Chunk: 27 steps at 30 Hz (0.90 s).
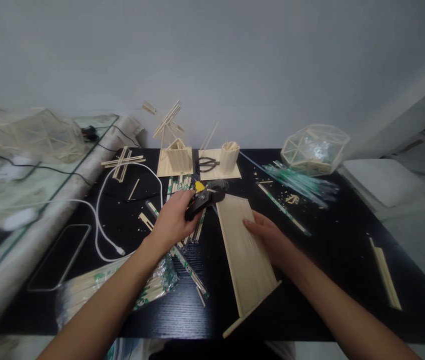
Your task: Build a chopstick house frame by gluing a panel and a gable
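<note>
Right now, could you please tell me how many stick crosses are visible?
2: an upright cross near the wooden structure; a flat cross on the table, farther left.

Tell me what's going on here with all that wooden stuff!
A person's left hand holds a black tool by the far end of a flat wooden panel. The right hand grips the panel's side. Farther back on the black table, there's a little wooden model with crossed sticks, and scissors beside it.

wood panel (245, 250): pale, flat, strip (235, 324) along nr edge | blk tool (202, 201): yel part (199, 186), by panel's far L corner
</note>
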{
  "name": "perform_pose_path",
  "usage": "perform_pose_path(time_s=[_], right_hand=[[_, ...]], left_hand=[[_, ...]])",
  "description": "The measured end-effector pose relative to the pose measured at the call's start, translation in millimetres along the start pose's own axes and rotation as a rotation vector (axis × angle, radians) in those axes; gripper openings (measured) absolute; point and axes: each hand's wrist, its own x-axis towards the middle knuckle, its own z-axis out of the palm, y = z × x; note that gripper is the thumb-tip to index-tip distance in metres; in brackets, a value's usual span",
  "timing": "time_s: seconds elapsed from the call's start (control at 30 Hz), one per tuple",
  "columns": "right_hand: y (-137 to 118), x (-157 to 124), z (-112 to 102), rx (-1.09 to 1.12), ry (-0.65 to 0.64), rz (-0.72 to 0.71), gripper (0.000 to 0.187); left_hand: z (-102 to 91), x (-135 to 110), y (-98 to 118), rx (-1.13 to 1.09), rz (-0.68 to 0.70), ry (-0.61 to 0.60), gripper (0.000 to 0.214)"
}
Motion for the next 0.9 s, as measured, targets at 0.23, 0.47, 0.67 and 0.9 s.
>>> perform_pose_path(time_s=[0.23,0.47,0.67,0.9], right_hand=[[2.3,2.4,-1.2,0.007,0.056,0.036,0.041],[1.8,2.5,0.2,0.033,0.028,0.052,0.033],[3.0,3.4,-0.9,0.043,0.032,0.084,0.036],[2.0,2.1,1.3,0.034,0.036,0.065,0.038]], left_hand=[[0.7,-1.9,2.5,0.063,-0.171,-0.086,0.013],[-0.3,-1.4,7.4,0.150,-0.243,-0.134,0.014],[0.3,-0.6,7.6,0.222,-0.286,-0.176,0.017],[-3.4,-1.5,8.8,0.389,-0.206,-0.087,0.036]])
